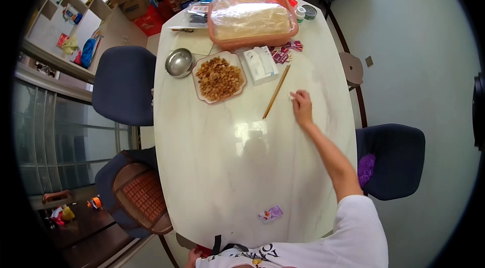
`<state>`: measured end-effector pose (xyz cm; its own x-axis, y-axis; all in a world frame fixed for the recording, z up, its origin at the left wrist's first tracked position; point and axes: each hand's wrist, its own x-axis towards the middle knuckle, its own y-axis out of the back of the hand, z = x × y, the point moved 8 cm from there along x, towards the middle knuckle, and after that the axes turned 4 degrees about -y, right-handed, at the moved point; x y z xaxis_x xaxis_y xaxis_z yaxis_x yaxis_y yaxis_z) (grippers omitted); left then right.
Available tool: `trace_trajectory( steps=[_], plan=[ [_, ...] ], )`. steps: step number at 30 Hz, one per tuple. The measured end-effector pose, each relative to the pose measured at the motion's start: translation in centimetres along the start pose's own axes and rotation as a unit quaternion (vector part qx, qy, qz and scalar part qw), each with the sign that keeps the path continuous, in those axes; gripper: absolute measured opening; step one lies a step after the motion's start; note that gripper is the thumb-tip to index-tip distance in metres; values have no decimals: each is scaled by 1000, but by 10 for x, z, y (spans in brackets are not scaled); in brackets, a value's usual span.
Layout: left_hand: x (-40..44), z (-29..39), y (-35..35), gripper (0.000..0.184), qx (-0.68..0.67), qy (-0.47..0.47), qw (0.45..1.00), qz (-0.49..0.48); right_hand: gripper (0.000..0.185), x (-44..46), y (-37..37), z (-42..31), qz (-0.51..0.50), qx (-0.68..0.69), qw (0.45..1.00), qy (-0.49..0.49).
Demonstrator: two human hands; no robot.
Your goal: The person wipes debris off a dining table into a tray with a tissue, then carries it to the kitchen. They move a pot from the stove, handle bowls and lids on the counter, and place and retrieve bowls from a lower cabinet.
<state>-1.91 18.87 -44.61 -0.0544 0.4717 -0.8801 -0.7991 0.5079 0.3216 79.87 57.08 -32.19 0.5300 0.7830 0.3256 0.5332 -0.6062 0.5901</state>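
My right hand (302, 108) reaches over the right side of the table, its fingers bent and closed. A small white thing (291, 97) shows at the fingertips, too small to name. Left of this hand lies a pair of wooden chopsticks (276, 92), slanted on the tabletop. A pack of white tissues (260, 64) sits just beyond them. My left hand (193, 256) is low at the table's near edge, mostly hidden; something red shows beside it. Its fingers cannot be made out.
A scalloped dish (198, 91) of brown pieces stands beside a metal bowl (179, 62). Behind is a pink basket (252, 42) covered in plastic wrap. Purple-red packets (281, 55) lie by the tissues, and a purple packet (270, 214) near me. Chairs (124, 84) surround the white table (202, 167).
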Motion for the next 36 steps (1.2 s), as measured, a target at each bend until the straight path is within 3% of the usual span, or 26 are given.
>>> trace_trajectory(
  steps=[1, 3, 4, 7, 8, 11, 14, 16, 20, 26, 31, 36],
  plan=[
    [2, -6, -1, 41, -42, 2, 999, 5, 23, -26, -6, -11, 18, -6, 1000, -3],
    [-8, -8, 4, 43, 3, 34, 999, 13, 25, -82, -24, -44, 13, 13, 999, -33],
    [-27, 30, 2, 44, 25, 50, 998, 17, 25, -107, -32, -67, -1, 16, 1000, -20],
    [-26, 19, -2, 44, -41, 51, 997, 36, 25, -165, -52, -123, -81, 55, 995, -12],
    [-22, 13, -5, 43, -50, 36, 998, 26, 17, -172, -58, -133, -118, 97, 988, -35],
    [-17, -22, -10, 36, -183, 58, 980, 49, 8, -128, -57, -140, -19, 53, 998, 35],
    [-21, -37, -13, 22, -202, 62, 976, 43, 10, -33, -58, -110, 49, 31, 994, -90],
    [-26, -40, -15, 21, -216, 56, 974, 47, 13, 14, -73, -83, 92, -6, 994, -54],
    [-38, -36, -16, 22, -241, 26, 969, 37, 16, 25, -105, -75, 38, -141, 989, -4],
    [-36, -28, -18, 25, -230, 2, 972, 43, 19, -78, -102, -140, -81, -64, 986, 131],
    [-25, -21, -16, 24, -136, -36, 990, 14, 21, -210, -74, -187, -111, -34, 989, 88],
    [5, -28, -21, 31, -15, -168, 985, 18, 23, -340, -70, -236, -88, -50, 993, 56]
  ],
)
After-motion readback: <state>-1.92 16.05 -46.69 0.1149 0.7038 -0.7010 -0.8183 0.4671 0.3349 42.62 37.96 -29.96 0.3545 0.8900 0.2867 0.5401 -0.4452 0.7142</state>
